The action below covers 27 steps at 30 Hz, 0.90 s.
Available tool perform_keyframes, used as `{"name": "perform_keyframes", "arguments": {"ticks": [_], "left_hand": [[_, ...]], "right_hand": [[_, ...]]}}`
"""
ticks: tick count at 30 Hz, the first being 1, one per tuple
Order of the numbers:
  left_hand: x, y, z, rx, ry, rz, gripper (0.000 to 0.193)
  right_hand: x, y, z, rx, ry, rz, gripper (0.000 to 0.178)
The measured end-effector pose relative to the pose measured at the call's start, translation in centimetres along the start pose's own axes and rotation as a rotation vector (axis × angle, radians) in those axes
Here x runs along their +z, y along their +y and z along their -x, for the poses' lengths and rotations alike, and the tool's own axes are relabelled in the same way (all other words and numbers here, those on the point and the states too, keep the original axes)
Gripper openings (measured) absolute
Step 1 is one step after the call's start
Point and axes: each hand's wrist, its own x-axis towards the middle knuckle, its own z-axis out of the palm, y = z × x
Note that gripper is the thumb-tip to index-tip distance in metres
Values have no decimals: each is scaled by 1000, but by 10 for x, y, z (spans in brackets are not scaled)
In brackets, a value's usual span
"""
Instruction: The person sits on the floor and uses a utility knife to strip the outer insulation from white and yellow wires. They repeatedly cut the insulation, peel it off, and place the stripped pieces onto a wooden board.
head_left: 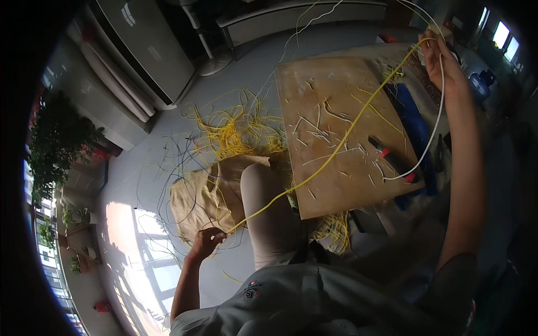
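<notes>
A long yellow cable runs taut and slanting across my view, over my knee and above a brown board. Low on the left, my left hand pinches its near end. Raised at the upper right, my right hand is closed round the cable's far part. A white cable hangs from beside that hand and curves down to the board, its tip near a black-and-red hand tool. Short white offcuts lie scattered on the board.
A tangle of yellow cable and a tan cloth sack lie on the floor at left. More yellow cable lies under the board's near edge. Blue material shows along the board's right side. Potted plants stand far left.
</notes>
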Motion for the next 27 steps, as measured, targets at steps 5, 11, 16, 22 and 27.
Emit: {"name": "perform_keyframes", "arguments": {"ticks": [5, 11, 16, 22, 27], "left_hand": [[-21, 36, 49, -181, 348, -1, 20], [7, 8, 99, -97, 309, -194, 18], [32, -24, 113, -340, 213, -140, 21], [55, -26, 102, -215, 37, -202, 15], [59, -30, 79, -279, 249, -172, 19]], "right_hand": [[5, 13, 13, -141, 127, 29, 23], [4, 95, 29, -35, 423, 7, 21], [-14, 167, 30, 37, 557, 17, 14], [-43, 221, 16, 203, 541, -57, 16], [-41, 222, 24, 406, 396, 124, 29]]}}
